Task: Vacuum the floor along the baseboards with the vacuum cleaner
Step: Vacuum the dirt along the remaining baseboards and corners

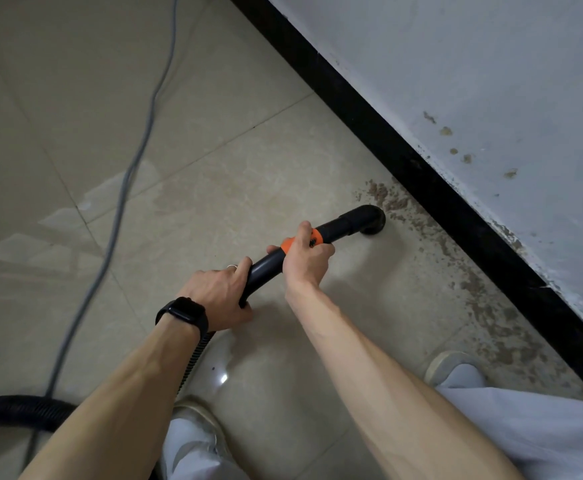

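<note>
A black vacuum wand (336, 226) with an orange collar points toward the black baseboard (432, 188). Its round nozzle (373, 221) sits on the beige tile floor at the edge of a brown dirt strip (463, 271) that runs along the baseboard. My right hand (305, 256) grips the wand at the orange collar. Lower down, my left hand (220, 294), with a black watch on the wrist, holds the curved black handle part. The ribbed black hose (16, 412) leaves the handle behind my left arm and curls to the lower left.
A grey power cord (134, 168) trails across the tiles on the left, from the top of the view down to the hose. The white wall (490, 81) above the baseboard is stained. My two light shoes (454, 370) stand on the floor near the baseboard.
</note>
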The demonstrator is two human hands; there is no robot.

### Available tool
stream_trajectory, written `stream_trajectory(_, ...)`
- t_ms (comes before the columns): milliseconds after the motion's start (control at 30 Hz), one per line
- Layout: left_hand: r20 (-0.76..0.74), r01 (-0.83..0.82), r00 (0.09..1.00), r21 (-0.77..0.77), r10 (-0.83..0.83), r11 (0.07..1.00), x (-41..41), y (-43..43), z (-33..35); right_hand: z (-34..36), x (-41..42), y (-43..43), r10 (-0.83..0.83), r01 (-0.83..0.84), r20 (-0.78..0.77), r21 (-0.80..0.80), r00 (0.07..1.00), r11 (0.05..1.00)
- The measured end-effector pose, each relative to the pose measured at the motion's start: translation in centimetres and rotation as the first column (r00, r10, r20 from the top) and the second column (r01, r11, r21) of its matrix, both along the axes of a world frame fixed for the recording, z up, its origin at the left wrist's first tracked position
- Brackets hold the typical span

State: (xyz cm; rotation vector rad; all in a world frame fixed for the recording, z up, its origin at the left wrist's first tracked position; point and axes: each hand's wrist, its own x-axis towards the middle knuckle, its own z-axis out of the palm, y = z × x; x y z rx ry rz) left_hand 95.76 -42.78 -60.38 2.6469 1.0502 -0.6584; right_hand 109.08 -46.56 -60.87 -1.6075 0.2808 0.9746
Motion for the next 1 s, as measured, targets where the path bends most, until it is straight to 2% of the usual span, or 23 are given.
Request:
stream_trajectory(300, 0.016, -0.113, 0.994, 0.039, 0.112, 0.993, -0.1, 0.7, -0.2, -0.2, 0.8, 2.2, 0.192, -0.189, -0.034, 0.068, 0.981, 0.98)
stream_trajectory(667, 0.062, -0.196, 0.979, 0.015, 0.195, 0.981, 2.0, 1.4, -1.1, -0.9, 3.1, 3.9, 0.24, -0.239, -0.016, 0.049, 0.971, 0.97)
stream_trajectory(1000, 0.084, -0.22, 0.972, -0.032, 0.221, 0.975, 5.9, 1.6, -1.4, -1.4, 6.9, 4.8, 0.263, -0.263, 0.062, -0.015, 0.963, 0.965)
